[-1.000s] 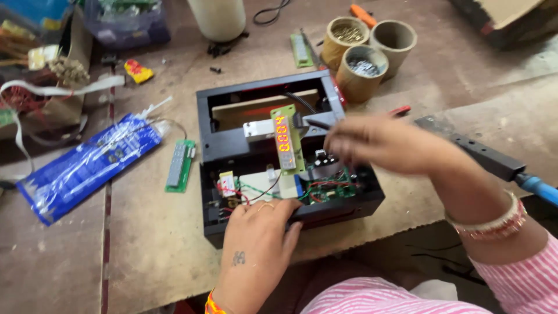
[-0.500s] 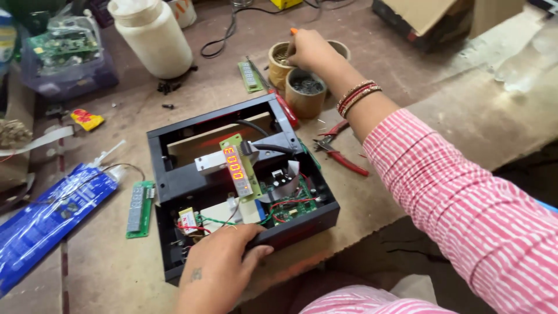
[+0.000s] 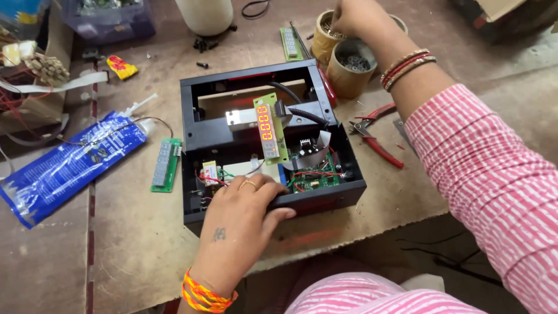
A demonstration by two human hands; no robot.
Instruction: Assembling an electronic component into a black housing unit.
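Workbench (image 3: 133, 244) — left hand (image 3: 247, 212) atop black casing (image 3: 195, 125)

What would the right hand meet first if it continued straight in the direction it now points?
The right hand points down into the left cardboard cup, so it would probably meet the small metal parts inside first. Its fingertips are hidden, so depth is uncertain.

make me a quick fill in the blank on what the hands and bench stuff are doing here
1. The left hand rests on the front edge of the open ____ case.
2. The right hand reaches into a round ____ at the back of the bench.
3. The upright display board shows lit ____ digits.
4. The pliers beside the case have ____ handles.

Missing words: black; cup; orange; red
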